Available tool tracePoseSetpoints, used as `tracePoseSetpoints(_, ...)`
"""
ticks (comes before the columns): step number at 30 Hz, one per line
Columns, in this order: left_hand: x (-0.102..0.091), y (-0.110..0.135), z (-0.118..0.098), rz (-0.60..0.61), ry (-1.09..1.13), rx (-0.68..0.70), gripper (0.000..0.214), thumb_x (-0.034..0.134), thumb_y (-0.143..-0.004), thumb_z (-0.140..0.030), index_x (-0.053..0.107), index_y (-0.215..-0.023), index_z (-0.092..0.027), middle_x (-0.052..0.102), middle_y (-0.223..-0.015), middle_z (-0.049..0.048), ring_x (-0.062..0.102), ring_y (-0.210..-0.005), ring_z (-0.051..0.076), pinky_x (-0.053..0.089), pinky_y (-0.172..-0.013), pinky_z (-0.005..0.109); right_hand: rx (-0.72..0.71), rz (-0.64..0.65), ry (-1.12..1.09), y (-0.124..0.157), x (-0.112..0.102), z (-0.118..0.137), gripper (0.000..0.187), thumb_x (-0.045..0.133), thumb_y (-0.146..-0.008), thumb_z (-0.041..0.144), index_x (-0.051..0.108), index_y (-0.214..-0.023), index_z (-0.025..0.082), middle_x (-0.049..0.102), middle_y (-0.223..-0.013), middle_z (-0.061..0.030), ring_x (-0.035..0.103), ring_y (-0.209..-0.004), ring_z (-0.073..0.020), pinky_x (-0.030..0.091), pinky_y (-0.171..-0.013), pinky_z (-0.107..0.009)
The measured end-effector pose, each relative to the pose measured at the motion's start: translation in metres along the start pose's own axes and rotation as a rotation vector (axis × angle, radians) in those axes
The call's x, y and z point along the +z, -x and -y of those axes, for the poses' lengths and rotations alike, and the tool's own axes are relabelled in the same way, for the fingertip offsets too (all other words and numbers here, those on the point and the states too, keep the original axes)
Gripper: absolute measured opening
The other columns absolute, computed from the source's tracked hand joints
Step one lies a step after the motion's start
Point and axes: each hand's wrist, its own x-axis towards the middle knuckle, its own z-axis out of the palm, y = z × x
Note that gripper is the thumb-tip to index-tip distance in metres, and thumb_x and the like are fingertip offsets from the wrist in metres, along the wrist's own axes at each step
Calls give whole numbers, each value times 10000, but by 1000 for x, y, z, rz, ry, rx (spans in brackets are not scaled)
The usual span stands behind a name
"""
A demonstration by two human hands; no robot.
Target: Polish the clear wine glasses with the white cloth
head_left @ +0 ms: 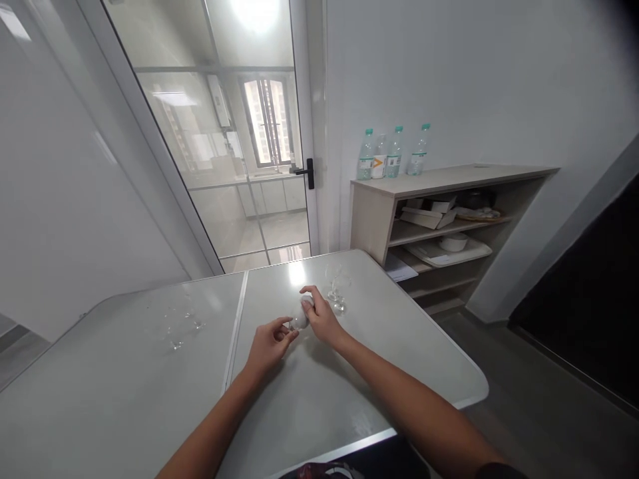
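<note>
Directions are read from our hands, with 12 o'clock straight ahead. We count two hands, one held glass, four glasses standing on the table and four bottles. The left hand (pixel 272 340) pinches the near end of a small, rounded, clear glass (pixel 299 321) between thumb and fingers; the right hand (pixel 319 318) is closed around its far end. The glass sits between both hands, above the table, its long axis tilted from about 7 to 1 o'clock. We cannot tell which end is its mouth; a whitish patch at the far end is blurred.

The pale grey, smooth-topped table (pixel 319 406) has a light metal edge and a metal joint strip (pixel 237 332) at 9 o'clock. Two clear stemmed glasses (pixel 340 306) stand near the right hand at 2 o'clock; two thin clear glasses (pixel 174 344) stand beyond the strip at 9 o'clock.

Farther off, at 2 o'clock, is a light wood-toned open shelf unit (pixel 368 216). On its top, at 1 o'clock, stand four clear plastic bottles (pixel 394 156), three green-capped. At 11 to 12 o'clock is a white-framed glass door (pixel 214 146) with a black lever handle (pixel 310 174); a window (pixel 269 123) shows through it.
</note>
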Motion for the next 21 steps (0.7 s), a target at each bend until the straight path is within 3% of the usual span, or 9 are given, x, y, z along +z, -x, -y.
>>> tracePoseSetpoints(3,6,3,3,-147,-150,107,379,723,-844,-393,766,-1157,-184,722,-787,34,575,-632,141,448,-682,270,104,-82,-71,-2,3,-5,249,475,-969,362,523,-1176,233,458,-676,65,443,-610,-146,359,-595,-253)
tracePoseSetpoints(5,7,3,3,-132,-65,80,352,716,-848,-414,782,-1091,-169,676,-726,19,529,-602,128,413,-637,256,120,-68,-143,-3,1,-3,271,496,-965,406,512,-1173,232,457,-677,66,437,-607,-145,361,-586,-249)
tracePoseSetpoints(9,-4,-1,-2,185,454,-190,434,737,-827,-543,694,-756,-117,476,-602,-29,326,-465,55,262,-484,222,47,101,-284,-3,-9,11,349,510,-981,508,510,-1187,228,405,-651,77,369,-567,-130,308,-551,-245)
tracePoseSetpoints(12,-18,-6,-3,433,746,-376,438,811,-758,-532,634,-742,-132,385,-583,-73,184,-434,18,211,-452,213,-29,190,-267,1,-14,19,364,504,-995,526,540,-1188,220,366,-641,77,335,-557,-126,278,-551,-254)
tracePoseSetpoints(14,-23,-8,-1,484,771,-405,431,825,-739,-526,648,-779,-135,372,-571,-83,160,-428,14,200,-449,210,-80,216,-194,3,-14,20,347,487,-1011,505,558,-1192,218,367,-632,74,342,-560,-129,276,-563,-261)
tracePoseSetpoints(17,-23,-8,4,311,546,-269,424,767,-801,-542,714,-840,-123,451,-579,-45,256,-441,40,224,-468,217,-83,157,-88,2,-9,11,302,465,-1020,445,555,-1206,225,401,-634,66,384,-583,-141,296,-588,-266)
tracePoseSetpoints(21,-11,-2,13,-54,20,45,386,760,-813,-462,801,-1043,-155,670,-713,59,495,-586,131,366,-586,256,132,3,-43,-3,1,-10,211,469,-965,365,561,-1096,228,444,-671,54,434,-623,-154,328,-599,-261)
